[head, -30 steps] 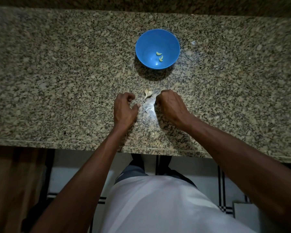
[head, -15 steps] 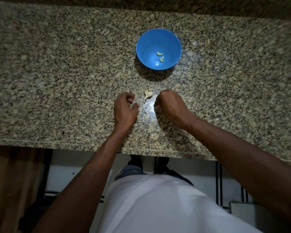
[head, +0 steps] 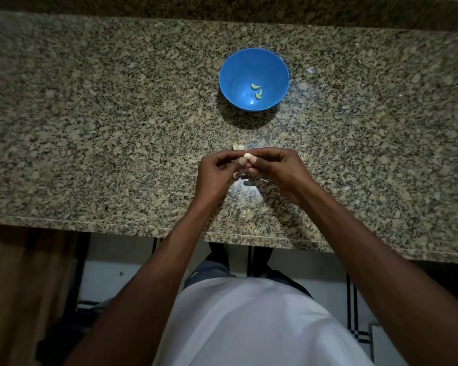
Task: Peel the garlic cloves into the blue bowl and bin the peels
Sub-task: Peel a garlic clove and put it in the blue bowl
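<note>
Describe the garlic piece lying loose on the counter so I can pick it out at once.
Start at the blue bowl on the granite counter and come straight toward the person. Just beyond the two hands' fingertips lies a pale, papery garlic piece. Unlike the clove pinched between both hands, nothing touches it.

A speckled pattern of beige, grey and black is shown by the granite countertop point(head: 90, 128). The plastic bowl point(head: 233, 75) is coloured bright blue, and two pale yellow-green peeled cloves point(head: 257, 90) are seen inside it. A cream-coloured garlic clove point(head: 247, 155) is seen at the fingertips. A white shirt point(head: 249, 326) is worn. White floor tiles point(head: 328, 281) are crossed by black lines.
</note>
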The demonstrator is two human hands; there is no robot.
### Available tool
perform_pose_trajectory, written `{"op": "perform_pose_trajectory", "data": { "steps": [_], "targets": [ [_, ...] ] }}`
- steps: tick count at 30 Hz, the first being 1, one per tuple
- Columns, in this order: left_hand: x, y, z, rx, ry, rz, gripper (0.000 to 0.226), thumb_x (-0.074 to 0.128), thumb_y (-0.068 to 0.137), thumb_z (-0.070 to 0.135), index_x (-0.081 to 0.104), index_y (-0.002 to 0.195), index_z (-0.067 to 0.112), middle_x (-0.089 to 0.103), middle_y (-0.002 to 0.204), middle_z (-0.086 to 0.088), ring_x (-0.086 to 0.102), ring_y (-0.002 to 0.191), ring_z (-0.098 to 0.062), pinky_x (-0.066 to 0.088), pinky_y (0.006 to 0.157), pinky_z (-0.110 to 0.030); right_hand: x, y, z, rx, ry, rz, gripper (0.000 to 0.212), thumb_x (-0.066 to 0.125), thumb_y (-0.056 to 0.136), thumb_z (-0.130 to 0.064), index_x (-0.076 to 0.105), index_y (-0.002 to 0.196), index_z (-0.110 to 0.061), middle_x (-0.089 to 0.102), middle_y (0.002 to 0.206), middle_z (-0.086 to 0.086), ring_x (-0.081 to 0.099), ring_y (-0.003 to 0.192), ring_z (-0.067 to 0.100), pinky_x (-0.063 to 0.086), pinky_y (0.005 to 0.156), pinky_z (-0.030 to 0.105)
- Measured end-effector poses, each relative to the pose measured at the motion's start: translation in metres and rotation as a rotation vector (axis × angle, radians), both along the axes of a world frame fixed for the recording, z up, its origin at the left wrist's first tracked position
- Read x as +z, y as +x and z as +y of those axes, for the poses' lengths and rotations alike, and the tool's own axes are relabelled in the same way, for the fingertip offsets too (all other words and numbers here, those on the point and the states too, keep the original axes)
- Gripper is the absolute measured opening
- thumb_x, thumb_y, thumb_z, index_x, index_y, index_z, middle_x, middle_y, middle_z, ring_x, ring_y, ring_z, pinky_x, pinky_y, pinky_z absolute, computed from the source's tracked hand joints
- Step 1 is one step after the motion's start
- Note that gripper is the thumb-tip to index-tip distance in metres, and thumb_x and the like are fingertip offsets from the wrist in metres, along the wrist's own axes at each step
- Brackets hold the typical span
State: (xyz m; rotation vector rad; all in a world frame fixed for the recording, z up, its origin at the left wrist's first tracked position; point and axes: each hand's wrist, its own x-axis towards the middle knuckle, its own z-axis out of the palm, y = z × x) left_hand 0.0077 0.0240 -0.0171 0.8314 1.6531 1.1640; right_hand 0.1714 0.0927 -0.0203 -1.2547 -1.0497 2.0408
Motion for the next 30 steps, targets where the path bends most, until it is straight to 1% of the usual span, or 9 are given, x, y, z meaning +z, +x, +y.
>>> {"op": "perform_pose_trajectory", "data": {
  "steps": [7,11,14,17,20,22,24,26,30],
  "targets": [
    [0.000,-0.008,0.001,-0.010,0.054,0.007,0.015,0.080,0.087,0.009,0.081,0.103,0.009,0.080,0.099,-0.001,0.076,0.098,-0.017,0.062,0.088,-0.035,0.006,-0.002,0.003,0.057,0.087,-0.051,0.023,0.077,0.091,-0.005,0.077,0.113,0.002,0.080,0.103,0.017,0.077,0.094,0.024,0.062,0.082,0.027],
    [0.000,-0.012,0.003,-0.049,0.073,0.007,0.015,0.082,0.086,0.012,0.081,0.101,0.011,0.080,0.097,0.000,0.077,0.095,-0.017,0.063,0.086,-0.034,0.011,-0.001,0.006,0.059,0.015,-0.063,0.020,0.074,0.092,-0.002,0.077,0.110,0.004,0.079,0.104,0.019,0.077,0.087,0.020,0.061,0.077,0.024],
    [0.000,-0.014,0.004,-0.094,0.087,0.014,0.016,0.082,0.086,0.011,0.080,0.102,0.007,0.080,0.098,-0.001,0.077,0.096,-0.018,0.063,0.088,-0.035,0.012,0.000,0.009,0.085,-0.054,-0.061,0.015,0.071,0.094,0.000,0.077,0.107,0.004,0.079,0.104,0.017,0.076,0.084,0.016,0.060,0.073,0.021],
    [0.001,-0.017,0.006,-0.123,0.057,-0.032,0.017,0.081,0.086,0.009,0.080,0.103,0.007,0.080,0.101,-0.003,0.076,0.100,-0.019,0.062,0.091,-0.036,0.012,-0.001,0.010,0.073,-0.074,-0.075,0.016,0.070,0.094,0.003,0.076,0.108,0.005,0.079,0.104,0.018,0.076,0.084,0.017,0.061,0.073,0.023],
    [0.002,-0.021,0.008,-0.136,-0.001,-0.100,0.022,0.081,0.085,0.006,0.077,0.105,0.000,0.079,0.104,-0.009,0.075,0.103,-0.023,0.060,0.094,-0.038,0.010,-0.001,0.011,0.075,-0.064,-0.105,0.011,0.071,0.093,0.003,0.078,0.100,0.001,0.080,0.093,0.013,0.076,0.079,0.016,0.061,0.070,0.022],
    [0.003,-0.023,0.010,-0.148,-0.024,-0.128,0.023,0.080,0.085,0.005,0.076,0.107,-0.002,0.079,0.105,-0.010,0.075,0.102,-0.024,0.060,0.092,-0.036,0.008,-0.002,0.011,0.088,-0.056,-0.109,0.010,0.071,0.092,0.003,0.079,0.096,-0.002,0.080,0.088,0.010,0.076,0.077,0.015,0.060,0.069,0.021],
    [0.004,-0.025,0.010,-0.164,-0.037,-0.142,0.025,0.081,0.086,0.008,0.076,0.108,-0.001,0.079,0.105,-0.009,0.075,0.101,-0.023,0.060,0.089,-0.033,0.006,-0.002,0.012,0.082,-0.053,-0.097,0.010,0.072,0.092,0.002,0.080,0.095,-0.003,0.080,0.089,0.011,0.077,0.078,0.016,0.061,0.070,0.022],
    [0.004,-0.028,0.010,-0.177,-0.056,-0.121,0.025,0.082,0.086,0.012,0.077,0.108,0.001,0.079,0.104,-0.008,0.076,0.100,-0.022,0.061,0.089,-0.033,0.005,-0.002,0.010,0.079,-0.014,-0.094,0.011,0.072,0.093,0.001,0.080,0.100,-0.004,0.080,0.094,0.013,0.077,0.083,0.018,0.062,0.073,0.024],
    [0.002,-0.030,0.008,-0.205,-0.085,-0.015,0.022,0.081,0.089,0.019,0.077,0.107,0.005,0.079,0.102,-0.006,0.076,0.099,-0.021,0.062,0.092,-0.039,0.004,-0.004,0.002,0.135,0.204,-0.135,0.015,0.072,0.094,-0.002,0.079,0.107,-0.006,0.081,0.095,0.008,0.077,0.083,0.016,0.061,0.076,0.024]
  ]
}}
